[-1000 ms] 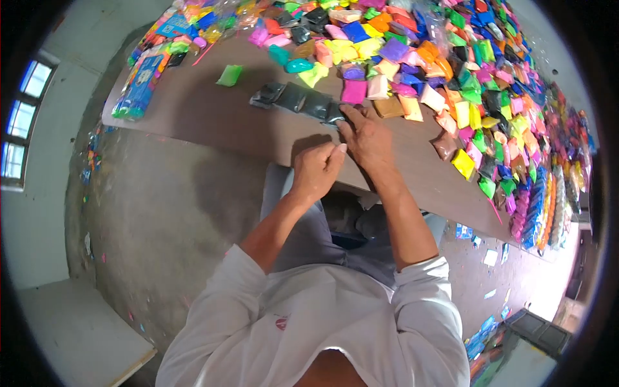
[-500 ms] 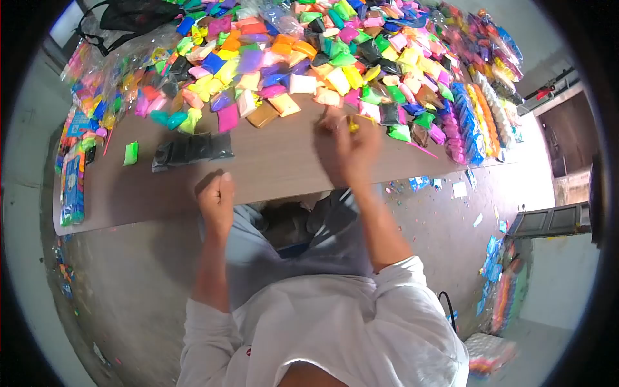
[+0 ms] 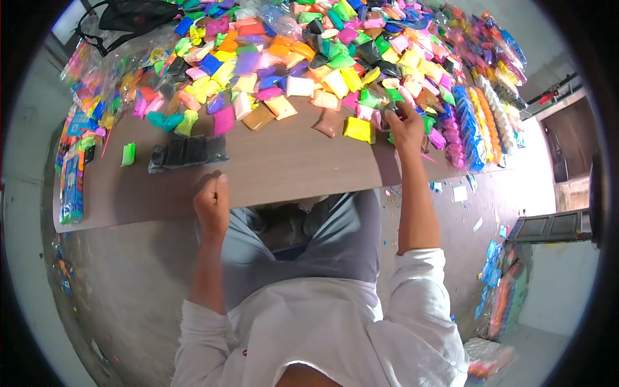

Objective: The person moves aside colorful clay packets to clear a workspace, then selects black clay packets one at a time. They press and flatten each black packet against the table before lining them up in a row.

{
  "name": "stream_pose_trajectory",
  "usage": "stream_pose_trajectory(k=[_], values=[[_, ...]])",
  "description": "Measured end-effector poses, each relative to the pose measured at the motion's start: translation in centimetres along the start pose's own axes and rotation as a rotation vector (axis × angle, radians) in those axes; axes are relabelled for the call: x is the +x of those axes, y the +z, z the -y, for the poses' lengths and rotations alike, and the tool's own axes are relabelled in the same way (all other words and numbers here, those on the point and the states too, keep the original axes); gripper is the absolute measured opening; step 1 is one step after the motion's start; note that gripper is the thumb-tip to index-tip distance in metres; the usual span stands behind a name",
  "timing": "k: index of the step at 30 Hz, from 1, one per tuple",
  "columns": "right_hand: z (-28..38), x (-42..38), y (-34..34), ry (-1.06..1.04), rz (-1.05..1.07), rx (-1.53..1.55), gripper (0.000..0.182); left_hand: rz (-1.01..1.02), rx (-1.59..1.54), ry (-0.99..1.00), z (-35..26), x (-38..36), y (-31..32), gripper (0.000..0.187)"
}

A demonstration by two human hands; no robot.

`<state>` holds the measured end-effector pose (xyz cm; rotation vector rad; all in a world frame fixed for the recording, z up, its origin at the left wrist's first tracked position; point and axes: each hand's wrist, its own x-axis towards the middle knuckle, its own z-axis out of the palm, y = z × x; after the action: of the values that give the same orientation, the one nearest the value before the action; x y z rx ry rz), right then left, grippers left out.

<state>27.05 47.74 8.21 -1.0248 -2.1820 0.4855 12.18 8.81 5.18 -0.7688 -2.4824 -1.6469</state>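
small black packet [image 3: 391, 111], glossy, under right hand [image 3: 406, 129]

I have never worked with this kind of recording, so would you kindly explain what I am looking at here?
There is no machine: a person wears one camera on the head, looking forward and down, so you see their own arms from above through a rounded wide lens. They sit at a long brown table. Most of its far side is covered by a heap of small coloured packets. Nearer the person lies a short row of black packets, with one green packet apart to its left, and a yellow packet at the heap's edge. The left hand is closed in a fist at the table's near edge; whether it holds anything cannot be seen. The right hand reaches into the heap's right side, fingers on the packets there; a grasp is not clear.
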Motion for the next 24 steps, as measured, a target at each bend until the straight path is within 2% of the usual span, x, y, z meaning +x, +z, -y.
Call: stream_pose_trajectory(k=[2, 3, 4, 6, 9, 10, 12, 14, 17, 20, 22, 24], values=[[0.8, -1.6, 0.0, 0.199, 0.083, 0.767, 0.031, 0.019, 0.039, -0.049, -0.4, -0.2, -0.2, 0.032], [3.1, -2.8, -0.8, 0.259, 0.138, 0.936, 0.024, 0.013, 0.050, -0.062, -0.4, -0.3, -0.2, 0.032], [4.7, -3.8, -0.7, 0.260, 0.159, 0.945, 0.024, 0.042, 0.038, -0.061, -0.4, 0.0, -0.2, 0.033], [7.5, -6.3, 0.5, 0.377, 0.355, 1.249, 0.026, 0.088, 0.040, -0.072, -0.7, 0.3, -0.2, 0.036], [12.5, -10.7, 4.5, 0.412, 0.542, 1.463, 0.024, 0.175, 0.037, -0.071, -1.6, 0.6, -0.3, 0.038], [14.0, -11.7, 5.7, 0.416, 0.580, 1.479, 0.024, 0.185, 0.059, -0.089, -1.9, 0.6, -0.3, 0.038], [16.6, -13.6, 7.9, 0.536, 0.830, 1.547, 0.024, 0.173, 0.098, -0.123, -2.3, 0.5, -0.5, 0.038], [18.5, -15.0, 9.5, 0.501, 0.873, 1.559, 0.022, 0.257, 0.094, -0.131, -2.3, 0.4, -1.0, 0.039], [19.8, -15.8, 10.0, 0.396, 0.943, 1.465, 0.022, 0.208, -0.061, -0.103, -1.9, -0.2, -1.4, 0.039], [20.0, -15.0, 9.2, 0.356, 1.011, 1.434, 0.022, 0.233, -0.002, -0.096, -1.0, -0.4, -1.4, 0.038], [19.3, -14.0, 8.5, 0.207, 1.126, 1.169, 0.019, 0.250, 0.031, -0.104, -0.9, -0.5, -1.4, 0.037], [19.1, -14.0, 8.8, 0.144, 1.115, 1.127, 0.018, 0.275, 0.064, -0.105, -1.0, -0.4, -1.4, 0.037]])
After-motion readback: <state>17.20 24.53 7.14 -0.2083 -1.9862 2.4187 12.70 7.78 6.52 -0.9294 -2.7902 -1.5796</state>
